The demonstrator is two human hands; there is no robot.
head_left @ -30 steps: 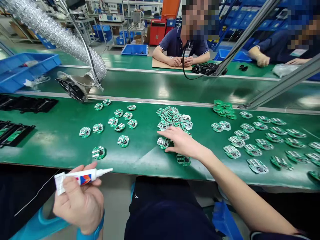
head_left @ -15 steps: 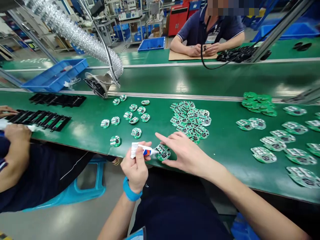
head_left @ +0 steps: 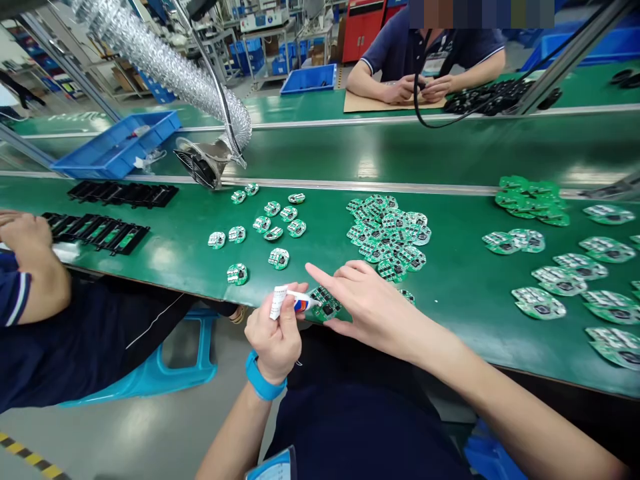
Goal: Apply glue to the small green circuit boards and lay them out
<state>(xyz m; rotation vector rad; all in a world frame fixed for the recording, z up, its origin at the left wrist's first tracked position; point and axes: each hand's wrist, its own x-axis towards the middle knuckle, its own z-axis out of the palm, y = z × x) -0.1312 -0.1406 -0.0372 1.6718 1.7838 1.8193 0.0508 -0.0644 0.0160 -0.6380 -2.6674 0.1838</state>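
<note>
bright indoor light leaves pale glare on the tabletop (head_left: 165, 257) and glints along the foil duct (head_left: 170, 63) at far left; shadow lies beneath the near right edge, and wide-angle distortion stretches the circuit boards (head_left: 615, 348) at right.

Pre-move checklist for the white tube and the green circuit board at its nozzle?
1. White tube with blue-and-red label gripped in left hand: ok.
2. Tapered white nozzle aimed at the green round circuit board: ok.
3. Nozzle tip touching that board: cannot tell.
4. Right hand gripping that board: cannot tell.
5. Board well back from front edge of the green table: not ok, appears right by it.
6. Heaped green circuit boards apart from nozzle: ok.
</note>
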